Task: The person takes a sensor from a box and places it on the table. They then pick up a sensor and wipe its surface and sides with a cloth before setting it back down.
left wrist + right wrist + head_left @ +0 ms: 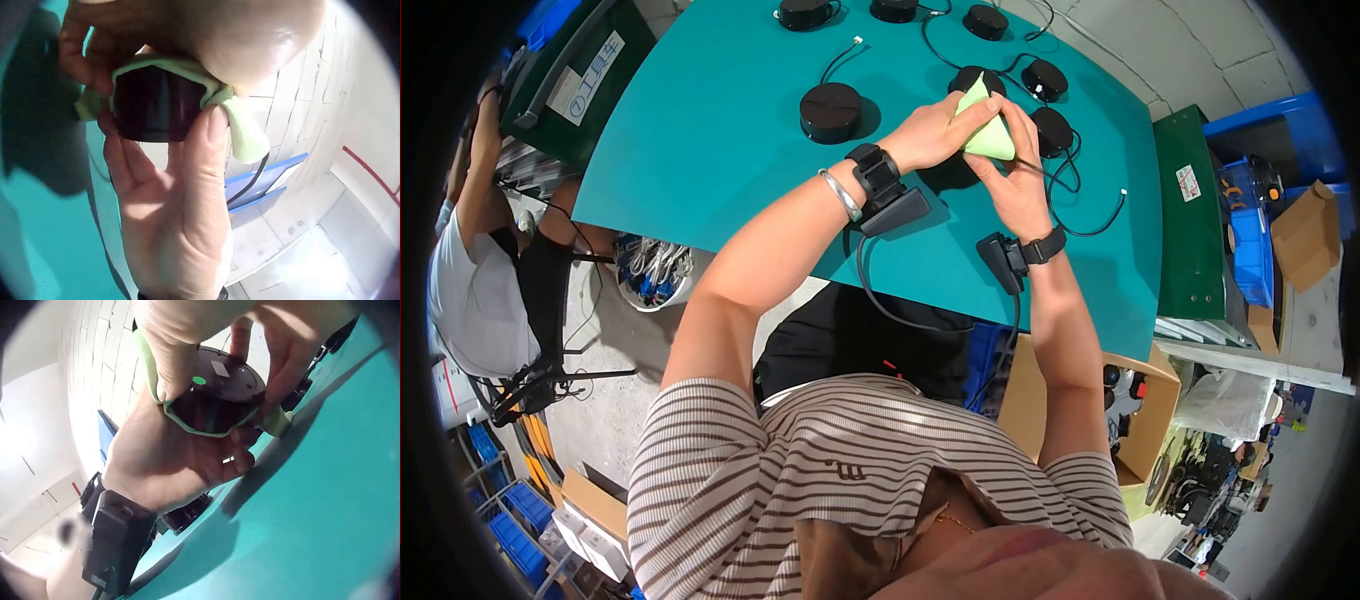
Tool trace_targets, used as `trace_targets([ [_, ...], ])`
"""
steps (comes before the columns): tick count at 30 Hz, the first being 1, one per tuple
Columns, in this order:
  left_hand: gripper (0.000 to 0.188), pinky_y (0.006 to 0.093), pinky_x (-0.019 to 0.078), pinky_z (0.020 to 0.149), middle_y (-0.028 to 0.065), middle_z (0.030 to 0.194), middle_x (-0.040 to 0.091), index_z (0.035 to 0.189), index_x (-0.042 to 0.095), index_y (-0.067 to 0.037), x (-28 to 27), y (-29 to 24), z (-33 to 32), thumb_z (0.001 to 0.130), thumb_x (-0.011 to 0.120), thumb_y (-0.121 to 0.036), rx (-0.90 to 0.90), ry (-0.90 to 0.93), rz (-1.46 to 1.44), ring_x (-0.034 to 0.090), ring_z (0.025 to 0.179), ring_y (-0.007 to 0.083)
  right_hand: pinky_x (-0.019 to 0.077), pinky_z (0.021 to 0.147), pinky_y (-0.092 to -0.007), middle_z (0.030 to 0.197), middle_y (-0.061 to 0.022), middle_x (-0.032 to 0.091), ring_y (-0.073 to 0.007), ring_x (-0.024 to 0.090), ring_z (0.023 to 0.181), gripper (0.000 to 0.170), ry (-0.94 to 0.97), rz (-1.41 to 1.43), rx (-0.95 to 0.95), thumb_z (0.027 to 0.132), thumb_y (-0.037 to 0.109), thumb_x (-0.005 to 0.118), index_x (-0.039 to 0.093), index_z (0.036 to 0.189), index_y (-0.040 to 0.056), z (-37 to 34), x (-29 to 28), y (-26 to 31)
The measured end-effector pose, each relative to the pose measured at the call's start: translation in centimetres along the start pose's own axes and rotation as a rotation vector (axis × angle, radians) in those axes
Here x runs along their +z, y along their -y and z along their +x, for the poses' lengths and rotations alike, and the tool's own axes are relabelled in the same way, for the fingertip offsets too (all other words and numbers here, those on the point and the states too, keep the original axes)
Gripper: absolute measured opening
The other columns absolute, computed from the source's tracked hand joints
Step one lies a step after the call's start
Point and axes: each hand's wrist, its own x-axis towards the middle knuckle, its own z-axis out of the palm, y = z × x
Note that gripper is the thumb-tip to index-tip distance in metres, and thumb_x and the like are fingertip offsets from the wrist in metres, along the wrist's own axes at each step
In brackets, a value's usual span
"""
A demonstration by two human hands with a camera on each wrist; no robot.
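Observation:
Both hands hold a black round device (215, 384) wrapped partly in a light green cloth (988, 128), above the teal table. The left hand (930, 137) grips it from one side, fingers and thumb bent over the cloth. On the other side the right hand (1018, 185) has its thumb and fingers around it. The left wrist view shows the device's dark curved side (159, 103), with the right thumb (209, 144) pressed at its edge. A green dot and a pale label show on its flat face in the right wrist view.
More black round devices (830, 112) with cables lie on the teal table (730, 150), mostly along its far side. Green cases (1190, 220) flank the table. A cardboard box (1150, 420) is below at the right; another person (485, 290) sits at the left.

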Motion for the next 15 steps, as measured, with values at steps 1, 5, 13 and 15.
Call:
trace_targets([
  [1, 0.075, 0.0301, 0.0431, 0.092, 0.0123, 0.117, 0.059, 0.136, 0.044, -0.001, 0.0, 0.1, 0.1, 0.093, 0.041, -0.063, 0.0, 0.018, -0.052, 0.055, 0.107, 0.0196, 0.0522, 0.09, -0.0335, 0.14, -0.0097, 0.033, -0.0197, 0.056, 0.112, 0.077, 0.001, -0.006, -0.03, 0.078, 0.009, 0.076, 0.036, 0.144, 0.0141, 0.0, 0.0, 0.1],
  [5, 0.074, 0.0296, 0.043, 0.091, 0.0111, 0.115, 0.059, 0.135, 0.045, -0.001, 0.2, -0.2, -0.1, 0.093, 0.042, -0.062, -0.007, -0.006, -0.103, 0.055, 0.104, 0.0183, 0.0524, 0.091, -0.0343, 0.138, -0.0101, 0.035, -0.0204, 0.057, 0.111, 0.081, -0.034, 0.104, 0.117, 0.076, 0.008, 0.078, 0.035, 0.144, 0.0129, -0.1, 0.3, 1.1],
  [13, 0.072, 0.0307, 0.0437, 0.089, 0.0105, 0.112, 0.06, 0.131, 0.048, -0.003, 0.0, -0.7, -0.2, 0.092, 0.044, -0.063, 0.004, 0.029, -0.072, 0.055, 0.1, 0.0193, 0.0557, 0.082, -0.0318, 0.131, -0.0111, 0.043, -0.0184, 0.063, 0.097, 0.073, -0.054, 0.348, 0.266, 0.079, 0.018, 0.078, 0.035, 0.137, 0.0046, -0.4, 0.5, -0.1],
  [15, 0.073, 0.0339, 0.0455, 0.087, 0.0145, 0.109, 0.062, 0.128, 0.049, -0.002, 0.1, -1.1, -0.5, 0.091, 0.043, -0.064, 0.015, 0.01, -0.001, 0.058, 0.1, 0.0252, 0.0562, 0.081, -0.0324, 0.129, -0.0116, 0.044, -0.0183, 0.063, 0.098, 0.068, -0.063, 0.375, 0.328, 0.083, 0.019, 0.075, 0.035, 0.135, 0.0026, -0.5, 0.4, -0.2],
])
